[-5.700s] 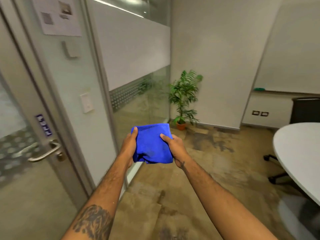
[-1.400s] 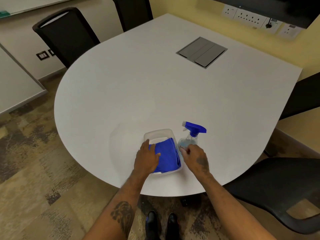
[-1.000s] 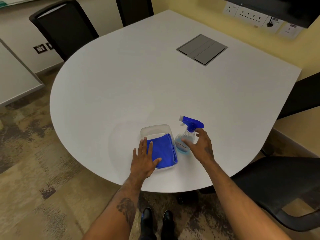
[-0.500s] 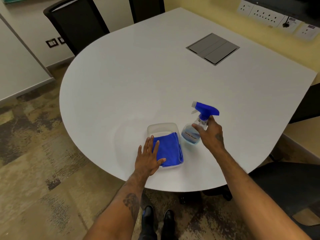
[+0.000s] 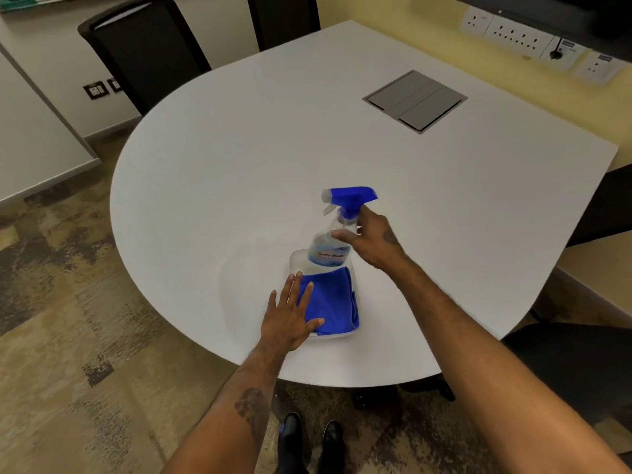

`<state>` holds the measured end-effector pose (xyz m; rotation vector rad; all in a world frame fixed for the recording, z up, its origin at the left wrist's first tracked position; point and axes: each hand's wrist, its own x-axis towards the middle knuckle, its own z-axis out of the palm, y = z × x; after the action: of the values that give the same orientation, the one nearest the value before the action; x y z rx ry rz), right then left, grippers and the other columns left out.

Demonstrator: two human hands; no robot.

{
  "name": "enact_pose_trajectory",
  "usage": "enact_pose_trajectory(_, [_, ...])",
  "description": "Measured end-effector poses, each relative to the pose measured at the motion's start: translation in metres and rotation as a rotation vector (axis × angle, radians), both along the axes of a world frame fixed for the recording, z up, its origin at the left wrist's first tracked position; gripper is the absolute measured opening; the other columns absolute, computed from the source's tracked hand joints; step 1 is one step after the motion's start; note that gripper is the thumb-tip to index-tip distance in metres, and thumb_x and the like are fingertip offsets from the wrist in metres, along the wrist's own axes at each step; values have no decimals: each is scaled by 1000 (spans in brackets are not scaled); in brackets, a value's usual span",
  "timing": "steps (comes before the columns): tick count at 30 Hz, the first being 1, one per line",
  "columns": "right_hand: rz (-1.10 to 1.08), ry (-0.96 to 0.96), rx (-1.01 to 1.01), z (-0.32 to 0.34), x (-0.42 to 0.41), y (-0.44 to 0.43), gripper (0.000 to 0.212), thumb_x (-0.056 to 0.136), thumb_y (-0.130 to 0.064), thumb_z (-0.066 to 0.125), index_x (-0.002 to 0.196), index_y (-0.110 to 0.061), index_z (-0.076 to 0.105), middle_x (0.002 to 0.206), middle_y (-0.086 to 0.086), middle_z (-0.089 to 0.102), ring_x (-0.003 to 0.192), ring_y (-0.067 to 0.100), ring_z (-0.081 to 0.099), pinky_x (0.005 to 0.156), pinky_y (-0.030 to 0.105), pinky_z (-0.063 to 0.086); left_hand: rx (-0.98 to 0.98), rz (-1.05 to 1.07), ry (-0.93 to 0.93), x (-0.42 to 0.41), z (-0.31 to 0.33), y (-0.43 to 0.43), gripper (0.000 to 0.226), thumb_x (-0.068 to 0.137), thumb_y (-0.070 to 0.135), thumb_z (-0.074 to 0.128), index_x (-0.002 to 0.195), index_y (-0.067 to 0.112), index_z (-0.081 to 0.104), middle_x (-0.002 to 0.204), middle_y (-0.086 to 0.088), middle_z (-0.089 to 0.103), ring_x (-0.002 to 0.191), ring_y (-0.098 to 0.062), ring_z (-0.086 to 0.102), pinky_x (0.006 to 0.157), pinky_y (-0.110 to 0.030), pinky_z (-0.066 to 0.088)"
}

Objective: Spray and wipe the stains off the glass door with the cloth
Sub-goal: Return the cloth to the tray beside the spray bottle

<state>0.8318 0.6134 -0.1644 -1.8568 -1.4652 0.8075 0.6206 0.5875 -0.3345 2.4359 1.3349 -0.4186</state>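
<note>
Filling most of the view, white table with black chairs behind; glass door not seen. Clear tray at near edge holds folded cloth, pressed under spread left hand. Spray bottle is gripped by right hand, above tray. Judged: tools being stowed or fetched; wiping unverifiable.

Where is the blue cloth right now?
The blue cloth lies folded in the clear tray near the white table's front edge, under the left hand's fingertips, just in front of the spray bottle.
</note>
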Motion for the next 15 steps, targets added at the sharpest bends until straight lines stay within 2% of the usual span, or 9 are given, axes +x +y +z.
enact_pose_trajectory(5, [48, -8, -71, -24, -11, 11, 44, 88, -23, 74, 126, -13, 54, 121, 9, 66, 109, 25, 62, 86, 29, 47, -3, -1, 4, 1, -5, 3, 90, 94, 78, 18, 161, 27, -16, 166, -3, -31, 155, -24, -24, 126, -51, 0])
enact_pose_trajectory(12, [94, -2, -159, -46, -18, 22, 47, 88, -21, 74, 130, -14, 53, 129, 10, 64, 117, 28, 61, 95, 37, 51, -15, 7, -6, 1, -7, 3, 91, 93, 79, 18, 161, 28, -16, 167, -4, -30, 155, -24, -24, 126, -51, -1])
enact_pose_trajectory(15, [91, -9, -173, -55, -21, 25, 49, 89, -22, 73, 132, -15, 50, 131, 10, 63, 118, 29, 61, 93, 34, 49, -22, 11, -10, 1, -7, 3, 91, 93, 79, 19, 161, 28, -16, 167, -4, -30, 155, -24, -24, 126, -51, -2])
